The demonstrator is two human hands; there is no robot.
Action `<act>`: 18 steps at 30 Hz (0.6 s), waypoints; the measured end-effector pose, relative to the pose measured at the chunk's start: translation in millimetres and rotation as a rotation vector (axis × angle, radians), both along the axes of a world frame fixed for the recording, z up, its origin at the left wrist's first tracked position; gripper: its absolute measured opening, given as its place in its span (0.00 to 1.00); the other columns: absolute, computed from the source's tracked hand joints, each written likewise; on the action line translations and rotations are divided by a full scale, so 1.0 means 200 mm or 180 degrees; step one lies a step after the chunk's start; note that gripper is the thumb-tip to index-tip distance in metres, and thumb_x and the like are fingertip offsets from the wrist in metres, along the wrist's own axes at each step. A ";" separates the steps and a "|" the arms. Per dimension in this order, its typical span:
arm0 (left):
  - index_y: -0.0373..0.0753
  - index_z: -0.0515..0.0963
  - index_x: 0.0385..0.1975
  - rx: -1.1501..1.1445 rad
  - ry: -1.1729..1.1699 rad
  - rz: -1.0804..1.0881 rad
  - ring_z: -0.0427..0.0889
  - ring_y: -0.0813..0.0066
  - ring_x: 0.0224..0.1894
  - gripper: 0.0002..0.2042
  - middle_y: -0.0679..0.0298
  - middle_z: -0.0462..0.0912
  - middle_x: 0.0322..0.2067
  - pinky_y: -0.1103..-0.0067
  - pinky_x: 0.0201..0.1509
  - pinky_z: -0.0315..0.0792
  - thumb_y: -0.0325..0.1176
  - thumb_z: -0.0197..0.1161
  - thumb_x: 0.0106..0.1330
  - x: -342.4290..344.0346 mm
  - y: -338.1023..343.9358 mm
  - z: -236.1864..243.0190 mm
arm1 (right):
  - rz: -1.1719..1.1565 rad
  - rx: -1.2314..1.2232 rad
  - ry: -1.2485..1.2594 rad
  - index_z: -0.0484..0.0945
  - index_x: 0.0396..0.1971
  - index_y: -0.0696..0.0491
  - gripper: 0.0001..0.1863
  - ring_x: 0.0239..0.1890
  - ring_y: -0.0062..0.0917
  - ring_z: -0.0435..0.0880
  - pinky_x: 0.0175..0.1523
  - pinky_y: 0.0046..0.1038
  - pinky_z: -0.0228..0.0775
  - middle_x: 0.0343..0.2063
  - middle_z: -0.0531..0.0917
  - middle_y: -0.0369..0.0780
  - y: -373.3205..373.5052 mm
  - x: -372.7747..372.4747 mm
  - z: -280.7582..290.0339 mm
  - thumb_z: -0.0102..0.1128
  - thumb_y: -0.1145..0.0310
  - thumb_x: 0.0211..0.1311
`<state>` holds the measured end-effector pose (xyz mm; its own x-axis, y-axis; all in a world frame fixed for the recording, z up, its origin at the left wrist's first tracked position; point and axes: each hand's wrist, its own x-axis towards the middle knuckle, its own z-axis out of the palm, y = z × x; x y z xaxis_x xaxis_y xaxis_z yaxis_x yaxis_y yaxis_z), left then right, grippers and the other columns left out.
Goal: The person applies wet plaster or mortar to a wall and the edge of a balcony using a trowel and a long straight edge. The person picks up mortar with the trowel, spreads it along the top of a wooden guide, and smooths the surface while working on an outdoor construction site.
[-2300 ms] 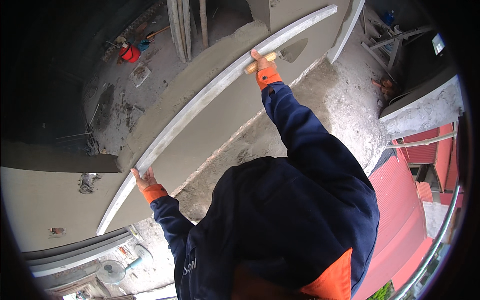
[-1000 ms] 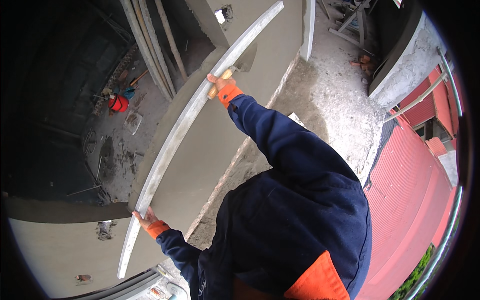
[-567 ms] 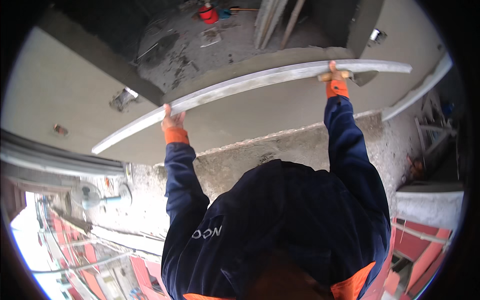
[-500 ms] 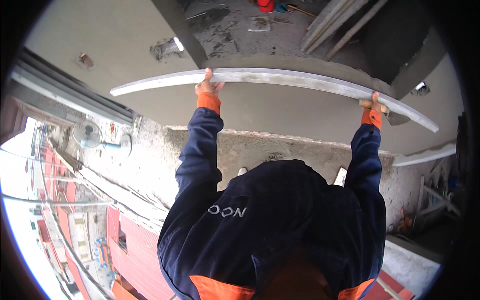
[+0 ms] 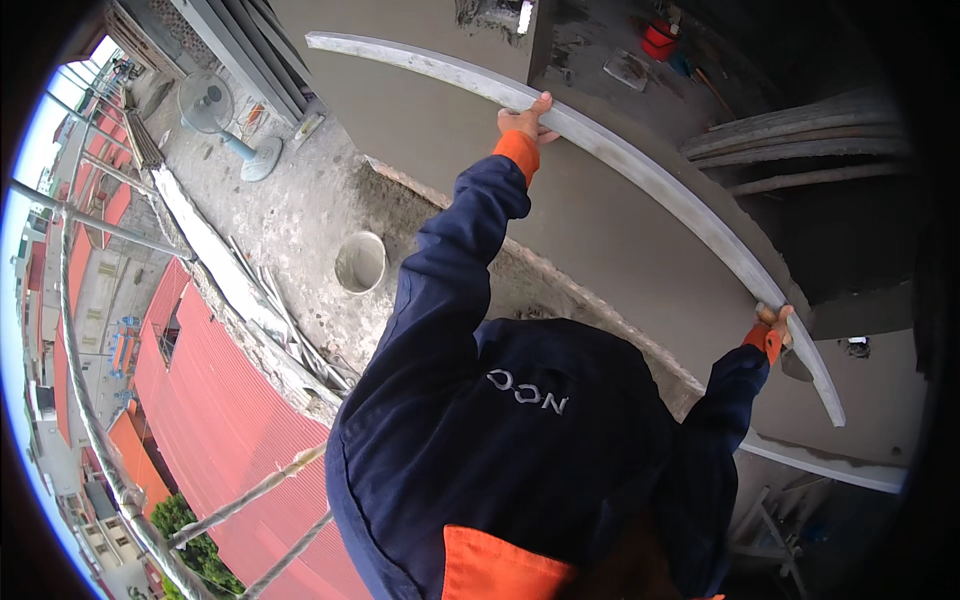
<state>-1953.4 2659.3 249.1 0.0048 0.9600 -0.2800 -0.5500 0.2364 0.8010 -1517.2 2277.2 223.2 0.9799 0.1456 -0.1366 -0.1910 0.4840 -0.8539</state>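
Note:
A long pale straightedge [image 5: 655, 184], bowed by the lens, lies against the wet grey plaster of a low wall [image 5: 640, 265], along its upper edge. My left hand [image 5: 524, 122] is closed round the bar left of its middle, with the thumb over the top. Close to the bar's right end, my right hand [image 5: 777, 324] grips it too. That same hand has a trowel's wooden handle [image 5: 765, 313] in it, and part of the grey blade shows below the fingers.
A pale bucket [image 5: 361, 263] and a standing fan [image 5: 207, 102] are on the rough floor to the left. Beyond the wall are a red bucket [image 5: 659, 40] and leaning planks [image 5: 800, 135]. Another pale bar [image 5: 825, 464] lies at lower right. Poles [image 5: 105, 225] edge a drop above red roofs [image 5: 235, 350].
My view has swung left, so the bar now slants down to the right, and the pale bucket has come into sight. Both hands keep their grip on the bar.

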 end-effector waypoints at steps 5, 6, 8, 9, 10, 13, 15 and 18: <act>0.26 0.59 0.48 -0.0055 -0.0048 0.0076 0.81 0.59 0.30 0.36 0.48 0.74 0.37 0.67 0.28 0.83 0.35 0.76 0.47 0.00 -0.01 0.00 | 0.0066 -0.0331 -0.0222 0.59 0.55 0.61 0.42 0.45 0.42 0.77 0.49 0.42 0.74 0.48 0.73 0.48 -0.02 0.09 -0.08 0.67 0.47 0.51; 0.28 0.58 0.51 -0.0057 -0.0041 0.0048 0.80 0.59 0.30 0.37 0.49 0.74 0.38 0.66 0.29 0.83 0.35 0.76 0.47 -0.03 0.00 -0.01 | 0.0089 -0.0468 -0.0124 0.58 0.56 0.60 0.42 0.47 0.40 0.76 0.50 0.40 0.73 0.49 0.72 0.47 0.01 0.04 -0.06 0.67 0.47 0.52; 0.28 0.58 0.52 0.0007 -0.0027 -0.0011 0.81 0.57 0.31 0.37 0.49 0.75 0.38 0.66 0.29 0.83 0.35 0.76 0.48 -0.02 0.00 -0.03 | 0.0019 -0.0726 0.0032 0.58 0.58 0.58 0.43 0.49 0.36 0.74 0.52 0.38 0.71 0.50 0.70 0.46 -0.02 0.03 -0.02 0.67 0.47 0.52; 0.26 0.58 0.51 0.0056 0.0008 0.0017 0.81 0.56 0.30 0.37 0.48 0.75 0.39 0.67 0.29 0.83 0.37 0.75 0.48 -0.03 0.00 -0.05 | -0.0043 -0.0769 -0.0036 0.58 0.58 0.58 0.41 0.47 0.36 0.76 0.51 0.37 0.72 0.50 0.71 0.46 -0.02 0.02 -0.01 0.66 0.48 0.54; 0.24 0.59 0.50 0.0128 0.0072 0.0013 0.82 0.55 0.30 0.37 0.47 0.75 0.39 0.67 0.29 0.83 0.38 0.75 0.49 -0.02 0.00 -0.04 | -0.0034 -0.0677 -0.0067 0.58 0.57 0.58 0.40 0.46 0.36 0.76 0.50 0.37 0.72 0.49 0.71 0.46 -0.01 0.00 0.00 0.66 0.48 0.54; 0.23 0.61 0.49 -0.0104 0.0136 -0.0145 0.82 0.52 0.32 0.36 0.44 0.75 0.39 0.66 0.29 0.84 0.40 0.74 0.51 0.05 -0.03 0.03 | 0.0095 -0.0384 -0.0413 0.60 0.56 0.59 0.38 0.43 0.34 0.76 0.48 0.37 0.73 0.47 0.73 0.45 -0.06 0.04 -0.03 0.66 0.49 0.55; 0.21 0.64 0.45 0.0012 0.0435 -0.0636 0.82 0.50 0.31 0.33 0.42 0.75 0.39 0.66 0.29 0.84 0.42 0.73 0.52 -0.04 -0.03 0.02 | 0.0009 -0.0149 -0.0258 0.61 0.55 0.59 0.38 0.41 0.33 0.76 0.45 0.37 0.73 0.46 0.74 0.44 -0.02 -0.02 -0.03 0.67 0.51 0.54; 0.21 0.64 0.48 0.0120 0.0638 0.0136 0.81 0.55 0.31 0.33 0.44 0.76 0.38 0.70 0.26 0.85 0.39 0.73 0.53 0.04 -0.04 0.02 | -0.0024 0.0228 -0.0220 0.62 0.54 0.56 0.37 0.41 0.35 0.77 0.44 0.39 0.75 0.44 0.74 0.43 0.02 0.00 -0.04 0.70 0.52 0.50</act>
<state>-1945.8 2651.5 253.0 -0.0883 0.9680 -0.2350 -0.3874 0.1840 0.9034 -1517.9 2281.5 215.3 0.9877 0.1453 -0.0582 -0.1290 0.5454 -0.8282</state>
